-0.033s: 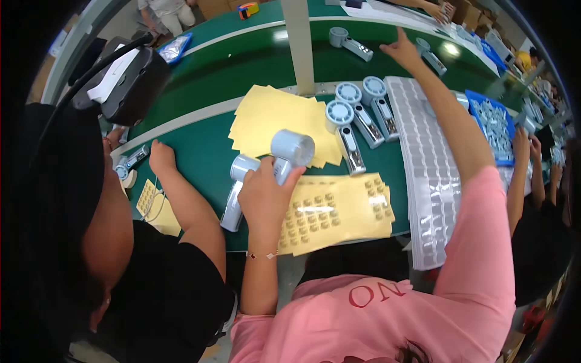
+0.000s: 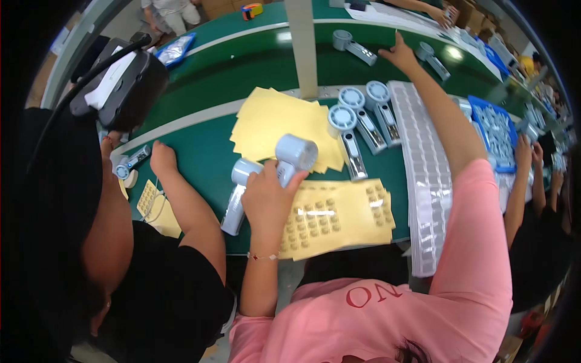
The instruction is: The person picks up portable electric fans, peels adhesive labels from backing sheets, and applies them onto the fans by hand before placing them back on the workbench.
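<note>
My left hand point(image 2: 266, 196) is closed around a pale blue handheld fan point(image 2: 295, 152), its round head tilted up above the yellow sheets. Just left of that hand, a second handheld fan point(image 2: 234, 206) rests on the green table, partly covered by my fingers. My right hand point(image 2: 400, 54) stretches over the dark green belt with index finger and thumb spread, nothing in it. Close to its thumb lies a fan point(image 2: 357, 49) on the belt; another belt fan point(image 2: 433, 62) is to its right. Three fans, one of them the nearest fan point(image 2: 347, 140), stand in a slanted row.
Blank yellow sheets point(image 2: 275, 118) and sticker sheets point(image 2: 345, 227) lie before me. Clear plastic trays point(image 2: 426, 181) are stacked at right, beside a blue bin point(image 2: 514, 139) of parts. A post point(image 2: 301, 54) rises at the belt's edge. A co-worker's arm point(image 2: 193, 202) is at left.
The view has shifted slightly. My right hand has moved a little left, nearer the left fan on the belt. My left hand keeps its hold.
</note>
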{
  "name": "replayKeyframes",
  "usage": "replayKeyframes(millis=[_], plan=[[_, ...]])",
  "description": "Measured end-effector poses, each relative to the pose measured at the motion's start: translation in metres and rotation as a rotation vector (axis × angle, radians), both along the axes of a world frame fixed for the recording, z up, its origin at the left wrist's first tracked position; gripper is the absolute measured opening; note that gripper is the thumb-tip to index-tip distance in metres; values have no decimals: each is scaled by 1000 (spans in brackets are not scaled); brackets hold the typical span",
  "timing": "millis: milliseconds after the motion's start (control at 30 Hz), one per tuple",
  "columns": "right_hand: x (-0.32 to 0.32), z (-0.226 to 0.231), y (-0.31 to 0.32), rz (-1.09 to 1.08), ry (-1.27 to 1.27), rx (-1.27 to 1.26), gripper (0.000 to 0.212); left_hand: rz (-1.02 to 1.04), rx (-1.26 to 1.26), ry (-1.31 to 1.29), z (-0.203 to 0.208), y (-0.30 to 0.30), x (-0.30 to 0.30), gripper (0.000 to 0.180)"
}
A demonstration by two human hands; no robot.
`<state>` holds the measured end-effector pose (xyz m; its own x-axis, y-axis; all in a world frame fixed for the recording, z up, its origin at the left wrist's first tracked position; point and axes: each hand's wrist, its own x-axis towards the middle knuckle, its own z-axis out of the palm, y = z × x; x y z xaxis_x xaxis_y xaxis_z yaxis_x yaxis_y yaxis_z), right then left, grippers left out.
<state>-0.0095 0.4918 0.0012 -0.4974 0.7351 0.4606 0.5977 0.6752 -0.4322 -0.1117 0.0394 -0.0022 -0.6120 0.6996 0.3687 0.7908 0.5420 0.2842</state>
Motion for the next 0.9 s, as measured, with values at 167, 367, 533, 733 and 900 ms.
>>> replayKeyframes(millis=[167, 367, 533, 733, 900], plan=[[-74, -34, 12, 3, -239, -66, 101, 16, -32, 129, -21, 0, -2, 51], [-46, 20, -31, -57, 19, -333, 92, 0, 20, 17, -12, -17, 6, 53], [90, 81, -177, 175, 473, -588, 89, -317, 288, -428, 4, -39, 25, 41], [152, 51, -375, 288, 623, -933, 89, -810, 619, -1749, -11, -33, 65, 80], [129, 18, -431, 476, 684, -1439, 97, -798, 644, -1819, -22, -53, 67, 89]])
